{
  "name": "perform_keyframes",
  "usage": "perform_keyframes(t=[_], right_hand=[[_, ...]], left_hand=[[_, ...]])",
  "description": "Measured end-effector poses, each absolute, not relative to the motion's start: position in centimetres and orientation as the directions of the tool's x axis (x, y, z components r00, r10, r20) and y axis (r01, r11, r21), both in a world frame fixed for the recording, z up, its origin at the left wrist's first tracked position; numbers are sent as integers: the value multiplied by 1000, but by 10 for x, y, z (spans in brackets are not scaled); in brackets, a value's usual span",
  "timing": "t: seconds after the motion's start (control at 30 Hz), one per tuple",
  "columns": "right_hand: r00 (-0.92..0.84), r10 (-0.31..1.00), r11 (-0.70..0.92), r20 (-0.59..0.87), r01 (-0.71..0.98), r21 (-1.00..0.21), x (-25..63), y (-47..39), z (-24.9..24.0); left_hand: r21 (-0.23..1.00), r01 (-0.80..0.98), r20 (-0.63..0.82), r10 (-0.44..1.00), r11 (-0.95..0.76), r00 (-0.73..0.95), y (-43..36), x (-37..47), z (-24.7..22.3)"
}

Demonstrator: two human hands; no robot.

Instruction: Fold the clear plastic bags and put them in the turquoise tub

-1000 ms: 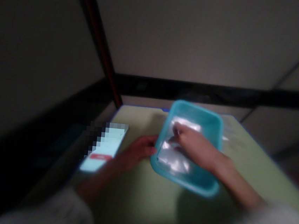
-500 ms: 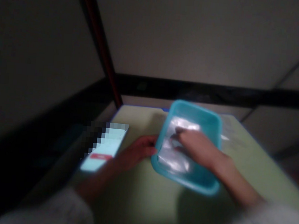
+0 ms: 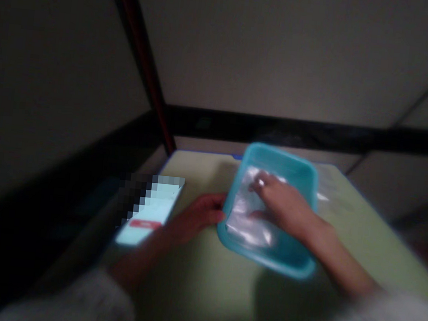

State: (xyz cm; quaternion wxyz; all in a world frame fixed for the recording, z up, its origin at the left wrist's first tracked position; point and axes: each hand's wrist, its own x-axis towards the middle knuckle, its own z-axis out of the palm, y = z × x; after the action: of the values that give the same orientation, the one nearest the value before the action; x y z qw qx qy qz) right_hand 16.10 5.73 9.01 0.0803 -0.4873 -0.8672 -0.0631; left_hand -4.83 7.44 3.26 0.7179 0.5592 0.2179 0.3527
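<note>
A teal plastic basin (image 3: pixel 264 264) with a rounded rim is tilted above the table. At its left wall my left hand (image 3: pixel 203 212) grips the rim between thumb and fingers. Inside the basin lies a shiny clear plastic bag (image 3: pixel 247 229), flat against the left part of the bottom. My right hand (image 3: pixel 281 202) reaches in over the bag from the right, fingers slightly bent and the thumb held apart from them. Nothing shows between those fingers; whether the fingertips touch the bag cannot be told.
Left of the basin, a phone (image 3: pixel 148 215) with a lit screen lies near the left edge of the pale green table (image 3: pixel 186 289). Another clear plastic piece (image 3: pixel 326 191) lies behind the basin on the right. A wall (image 3: pixel 284 61) rises beyond the table.
My right hand has lifted slightly, and its fingers and thumb have spread apart over the bag. My left hand and the basin have stayed in place.
</note>
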Motion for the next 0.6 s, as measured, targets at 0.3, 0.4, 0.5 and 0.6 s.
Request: perform_keyframes(t=[0.3, 0.4, 0.5, 0.6], right_hand=[[-475, 868, 485, 148, 873, -43, 163, 57, 88], [-485, 862, 500, 149, 862, -84, 165, 57, 87], [-513, 847, 527, 142, 846, -85, 165, 58, 88], [-507, 850, 517, 140, 855, -41, 165, 59, 90]], left_hand=[[957, -268, 100, 739, 113, 667, 76, -50, 31], [955, -273, 106, 730, 114, 675, 76, -50, 31], [955, -269, 98, 726, 123, 680, 75, -49, 32], [956, -266, 90, 740, 122, 667, 75, -49, 31]])
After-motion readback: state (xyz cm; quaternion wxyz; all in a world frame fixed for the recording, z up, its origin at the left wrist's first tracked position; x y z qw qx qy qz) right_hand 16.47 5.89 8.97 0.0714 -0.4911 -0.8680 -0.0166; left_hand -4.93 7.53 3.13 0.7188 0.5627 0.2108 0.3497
